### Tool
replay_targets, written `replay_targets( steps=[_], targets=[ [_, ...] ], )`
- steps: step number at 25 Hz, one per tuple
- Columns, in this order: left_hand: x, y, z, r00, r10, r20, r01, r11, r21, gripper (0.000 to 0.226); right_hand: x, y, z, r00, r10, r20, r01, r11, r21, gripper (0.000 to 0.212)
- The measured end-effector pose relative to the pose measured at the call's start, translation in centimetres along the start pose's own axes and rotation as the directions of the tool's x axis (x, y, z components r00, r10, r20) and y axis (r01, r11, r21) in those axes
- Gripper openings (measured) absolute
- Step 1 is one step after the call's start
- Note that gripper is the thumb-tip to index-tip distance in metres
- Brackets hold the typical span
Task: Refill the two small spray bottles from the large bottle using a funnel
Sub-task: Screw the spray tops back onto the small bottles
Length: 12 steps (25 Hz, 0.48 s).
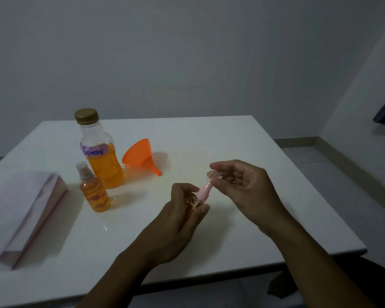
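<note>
Left hand (182, 218) grips small orange spray bottle (190, 207), right hand (242, 185) pinches pink top (203, 192). Hard tug could spill it.

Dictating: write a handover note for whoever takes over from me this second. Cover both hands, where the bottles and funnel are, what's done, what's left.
Hands: the left hand grips one small spray bottle above the table. The right hand pinches the top of its pink spray head, which sits on the bottle.
Things: the second spray bottle stands capped, orange liquid inside, in front of the large bottle. The gold cap is on the large bottle. The funnel lies on its side to its right.
Done: nothing looks poured yet.
Left: remove the spray heads, uncap the large bottle, fill both through the funnel, then close everything.
</note>
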<state>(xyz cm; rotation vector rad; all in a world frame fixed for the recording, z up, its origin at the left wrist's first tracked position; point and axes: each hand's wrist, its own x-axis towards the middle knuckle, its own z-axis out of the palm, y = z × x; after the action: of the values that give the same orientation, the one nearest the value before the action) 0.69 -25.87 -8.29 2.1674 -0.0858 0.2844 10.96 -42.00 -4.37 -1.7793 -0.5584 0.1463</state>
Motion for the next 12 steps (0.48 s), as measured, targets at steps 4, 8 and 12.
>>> replay_targets(
  steps=[4, 8, 12],
  targets=[
    [0.1, -0.3, -0.2, 0.999, 0.040, -0.036, -0.042, 0.997, -0.063, 0.033, 0.0, -0.1, -0.3, 1.000, -0.012, 0.001, 0.012, 1.000, 0.017, 0.031],
    [0.1, -0.4, -0.4, 0.996, 0.058, -0.068, -0.061, 0.997, -0.049, 0.033, -0.3, 0.1, 0.7, 0.999, -0.041, -0.020, 0.041, 0.999, 0.022, 0.029],
    [0.3, -0.6, -0.8, 0.989, 0.075, -0.124, -0.069, 0.996, 0.053, 0.031, -0.7, 0.1, 2.2, 0.993, -0.094, -0.076, 0.094, 0.996, -0.015, 0.027]
  ],
)
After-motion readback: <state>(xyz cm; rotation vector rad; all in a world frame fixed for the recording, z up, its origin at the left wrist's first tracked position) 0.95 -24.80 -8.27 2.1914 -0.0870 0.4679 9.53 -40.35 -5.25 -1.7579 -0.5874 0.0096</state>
